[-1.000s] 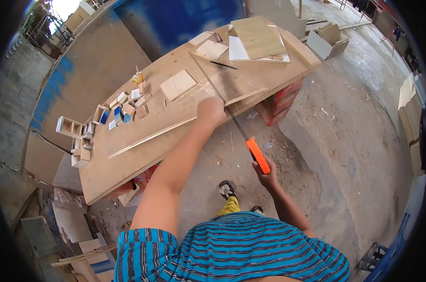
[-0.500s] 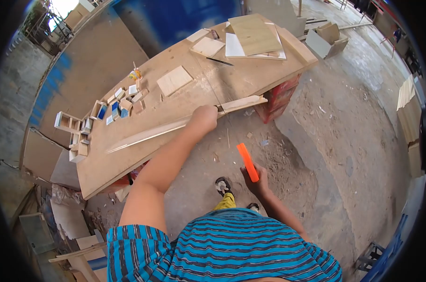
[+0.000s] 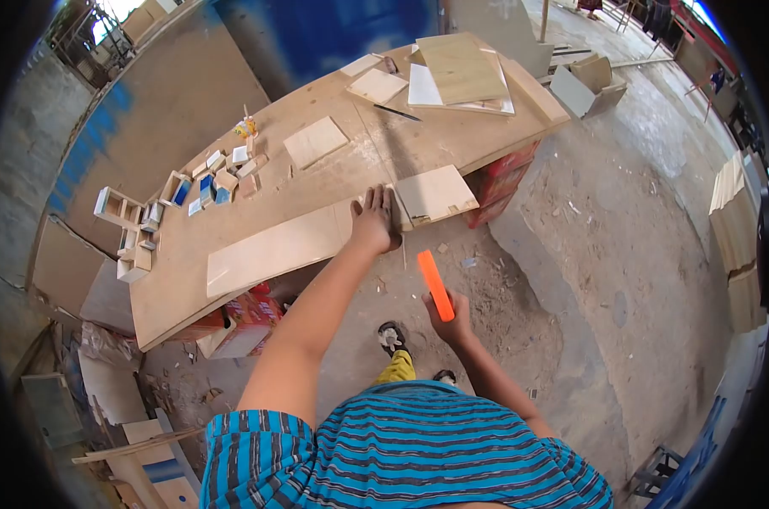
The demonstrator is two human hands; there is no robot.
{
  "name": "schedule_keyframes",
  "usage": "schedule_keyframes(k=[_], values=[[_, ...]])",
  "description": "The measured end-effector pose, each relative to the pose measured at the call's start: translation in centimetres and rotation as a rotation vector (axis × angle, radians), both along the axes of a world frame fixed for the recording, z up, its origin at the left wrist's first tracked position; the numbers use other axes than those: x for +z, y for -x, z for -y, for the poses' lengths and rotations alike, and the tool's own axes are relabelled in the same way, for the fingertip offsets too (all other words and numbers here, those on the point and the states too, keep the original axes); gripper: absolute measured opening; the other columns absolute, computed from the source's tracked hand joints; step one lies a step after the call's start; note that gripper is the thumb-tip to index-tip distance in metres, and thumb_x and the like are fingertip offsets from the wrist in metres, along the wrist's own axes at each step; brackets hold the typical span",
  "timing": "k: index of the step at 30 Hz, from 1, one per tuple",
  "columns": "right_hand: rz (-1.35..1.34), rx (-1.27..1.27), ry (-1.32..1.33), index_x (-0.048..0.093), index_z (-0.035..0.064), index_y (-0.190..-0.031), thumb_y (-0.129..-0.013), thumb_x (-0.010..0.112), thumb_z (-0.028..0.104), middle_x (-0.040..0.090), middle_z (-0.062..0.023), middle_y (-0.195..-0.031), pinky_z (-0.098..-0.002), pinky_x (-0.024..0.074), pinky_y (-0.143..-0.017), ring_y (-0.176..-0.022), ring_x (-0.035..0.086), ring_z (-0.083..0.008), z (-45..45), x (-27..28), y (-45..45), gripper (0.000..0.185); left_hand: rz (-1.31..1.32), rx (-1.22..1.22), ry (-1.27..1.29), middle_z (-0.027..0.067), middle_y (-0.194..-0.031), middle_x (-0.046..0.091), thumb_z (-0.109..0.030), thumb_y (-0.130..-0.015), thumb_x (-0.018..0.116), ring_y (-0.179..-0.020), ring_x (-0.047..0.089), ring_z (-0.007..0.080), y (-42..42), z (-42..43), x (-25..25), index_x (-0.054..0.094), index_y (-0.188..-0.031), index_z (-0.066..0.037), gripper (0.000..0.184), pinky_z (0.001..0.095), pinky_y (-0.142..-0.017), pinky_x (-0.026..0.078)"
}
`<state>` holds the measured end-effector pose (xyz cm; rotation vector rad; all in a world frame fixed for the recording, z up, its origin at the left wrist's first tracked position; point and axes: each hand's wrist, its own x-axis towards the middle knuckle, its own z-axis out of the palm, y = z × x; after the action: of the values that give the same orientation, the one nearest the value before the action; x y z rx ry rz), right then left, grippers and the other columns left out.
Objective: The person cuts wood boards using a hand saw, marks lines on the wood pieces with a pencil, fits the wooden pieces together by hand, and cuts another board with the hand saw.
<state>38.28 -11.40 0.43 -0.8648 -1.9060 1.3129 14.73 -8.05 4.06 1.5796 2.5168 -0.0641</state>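
Note:
A long pale wooden board (image 3: 283,243) lies flat along the near edge of the workbench. My left hand (image 3: 376,222) rests palm down on it, fingers stretched out and a little spread. Just right of those fingers, a dark line crosses the wood; I cannot tell whether it is a cut or a mark. Beyond that line lies a shorter pale section (image 3: 437,193), its end reaching past the bench edge. Lower down, in front of my body and off the bench, my right hand (image 3: 454,321) is closed around an orange bar-shaped tool (image 3: 435,286). Its exact kind is unclear.
The workbench (image 3: 177,301) stands on red boxes (image 3: 503,185). Several small wood blocks (image 3: 223,182) and little box frames (image 3: 133,229) sit at its left. A square panel (image 3: 316,142), a black pen-like stick (image 3: 397,112) and stacked sheets (image 3: 461,72) lie farther back.
The board was tilted on edge in my left hand's grip; now it lies flat, its broad face up. My left hand has opened onto it. The orange tool shifted slightly left.

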Motion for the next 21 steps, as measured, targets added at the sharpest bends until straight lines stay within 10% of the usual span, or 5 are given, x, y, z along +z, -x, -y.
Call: schedule_keyframes(k=[8, 14, 21], values=[[0.016, 0.065, -0.007, 0.051, 0.0011, -0.066, -0.084, 0.066, 0.017, 0.039, -0.0059, -0.053, -0.0308, 0.0347, -0.047, -0.050, 0.037, -0.0113, -3.7, -2.9, -0.3, 0.028, 0.223, 0.010, -0.108, 0.0113, -0.154, 0.016, -0.036, -0.074, 0.065, -0.144, 0.010, 0.0234, 3.4, -1.6, -0.8, 0.016, -0.148, -0.007, 0.094, 0.0527, -0.113, 0.008], [0.052, 0.107, -0.047, 0.049, 0.0013, -0.064, -0.082, 0.067, 0.016, 0.038, -0.0093, -0.052, -0.0330, 0.0336, -0.046, -0.048, 0.034, -0.0156, -4.4, -2.4, -0.5, 0.030, 0.058, 0.184, -0.614, 0.0123, -0.125, 0.054, -0.017, -0.082, 0.054, -0.122, 0.045, 0.0282, 2.5, -2.9, -4.0, 0.057, -0.123, -0.009, 0.042, 0.0491, -0.107, 0.025], [0.042, 0.118, 0.045, 0.049, 0.0016, -0.063, -0.082, 0.067, 0.015, 0.037, -0.0091, -0.050, -0.0336, 0.0331, -0.045, -0.046, 0.033, -0.0161, -4.2, -2.2, -0.6, 0.030, 0.109, 0.136, -0.815, 0.0099, -0.098, 0.061, -0.014, -0.079, 0.057, -0.099, 0.053, 0.0297, 4.2, -4.6, -5.2, 0.069, -0.100, -0.010, 0.025, 0.0424, -0.089, 0.040]])
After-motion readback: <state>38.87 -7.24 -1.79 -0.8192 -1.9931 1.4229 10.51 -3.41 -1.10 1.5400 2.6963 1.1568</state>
